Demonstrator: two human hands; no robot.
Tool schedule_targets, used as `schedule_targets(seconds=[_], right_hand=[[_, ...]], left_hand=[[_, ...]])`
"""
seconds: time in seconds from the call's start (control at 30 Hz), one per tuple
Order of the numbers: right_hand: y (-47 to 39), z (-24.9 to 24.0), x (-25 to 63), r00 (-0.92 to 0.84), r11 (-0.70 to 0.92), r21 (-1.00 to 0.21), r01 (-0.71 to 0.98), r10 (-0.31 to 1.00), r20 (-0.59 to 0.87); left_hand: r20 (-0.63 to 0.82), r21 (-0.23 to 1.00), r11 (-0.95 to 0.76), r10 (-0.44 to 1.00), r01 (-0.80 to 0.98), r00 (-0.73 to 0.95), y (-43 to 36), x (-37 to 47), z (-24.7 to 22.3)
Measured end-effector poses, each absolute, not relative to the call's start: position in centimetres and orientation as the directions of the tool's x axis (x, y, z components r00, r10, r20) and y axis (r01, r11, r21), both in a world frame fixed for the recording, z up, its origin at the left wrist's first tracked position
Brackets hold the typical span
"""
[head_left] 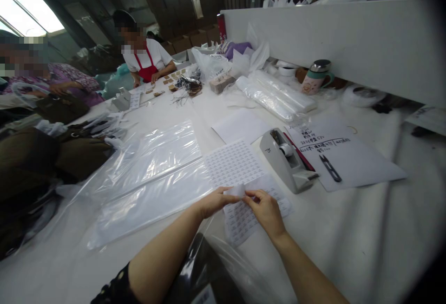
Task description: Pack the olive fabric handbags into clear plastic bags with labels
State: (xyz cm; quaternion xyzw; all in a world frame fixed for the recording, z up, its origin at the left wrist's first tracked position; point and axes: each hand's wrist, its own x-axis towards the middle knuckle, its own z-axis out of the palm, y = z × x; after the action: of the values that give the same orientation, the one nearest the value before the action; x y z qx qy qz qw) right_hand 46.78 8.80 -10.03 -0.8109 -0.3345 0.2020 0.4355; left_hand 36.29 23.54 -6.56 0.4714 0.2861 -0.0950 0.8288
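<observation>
Both hands meet over a printed label sheet (240, 223) near the table's front edge. My left hand (216, 200) pinches a small curled white piece of paper (238, 190) from the left. From the right, my right hand (264, 209) has its fingertips closed on the same piece. Another sheet with rows of small print (235, 162) lies just beyond. A grey tape dispenser (287, 160) stands to the right of the sheets. Below my hands, a dark item in clear plastic (209, 271) lies close to my body.
Flat clear plastic bags (149, 178) cover the left middle. Black snips (330, 168) rest on a handwritten sheet (362, 164) at right. A mug (316, 77) and rolled plastic (275, 93) stand farther back. Dark bags (31, 164) are piled left. Two people sit across the table.
</observation>
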Motion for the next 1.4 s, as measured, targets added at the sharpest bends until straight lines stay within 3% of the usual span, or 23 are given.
schedule_targets(seconds=[0.4, 0.53, 0.77, 0.9, 1.03, 1.17, 1.27, 1.33, 1.4], right_hand=[[8.6, -9.2, 45.2, 0.763, -0.362, -0.896, 0.257, 0.646, -0.043], [8.4, -9.4, 44.7, 0.785, -0.359, -0.922, 0.147, 0.609, -0.112], [8.4, -9.9, 44.3, 0.749, -0.263, -0.96, -0.1, 0.615, -0.247], [7.9, -9.1, 44.8, 0.679, -0.18, -0.934, -0.307, 0.647, -0.348], [7.3, -5.9, 44.8, 0.593, -0.137, -0.896, -0.422, 0.707, -0.387], [7.4, -1.2, 41.9, 0.341, -0.207, -0.826, -0.525, 0.837, -0.427], [8.2, 1.9, 37.6, 0.069, -0.378, -0.779, -0.499, 0.879, -0.471], [8.9, 3.6, 33.9, -0.096, -0.483, -0.77, -0.416, 0.866, -0.491], [9.6, 4.8, 29.9, -0.222, -0.544, -0.777, -0.315, 0.839, -0.497]], left_hand=[[-0.546, 0.807, 0.426, 0.276, 0.408, 0.791, 22.2, 35.6, -5.4], [-0.537, 0.82, 0.396, 0.28, 0.414, 0.795, 22.2, 35.6, -5.4], [-0.513, 0.859, 0.197, 0.314, 0.473, 0.799, 22.0, 35.7, -5.6], [-0.464, 0.875, 0.098, 0.443, 0.474, 0.767, 23.9, 35.4, -4.4], [-0.303, 0.899, -0.016, 0.701, 0.438, 0.646, 26.7, 31.0, 0.8], [0.157, 0.881, -0.32, 0.893, 0.35, 0.422, 25.1, 20.1, 8.3], [0.462, 0.797, -0.464, 0.881, 0.386, 0.105, 19.9, 11.1, 11.1], [0.54, 0.745, -0.452, 0.841, 0.49, -0.045, 15.8, 6.4, 10.6], [0.549, 0.689, -0.407, 0.834, 0.599, -0.064, 11.9, 3.2, 8.6]])
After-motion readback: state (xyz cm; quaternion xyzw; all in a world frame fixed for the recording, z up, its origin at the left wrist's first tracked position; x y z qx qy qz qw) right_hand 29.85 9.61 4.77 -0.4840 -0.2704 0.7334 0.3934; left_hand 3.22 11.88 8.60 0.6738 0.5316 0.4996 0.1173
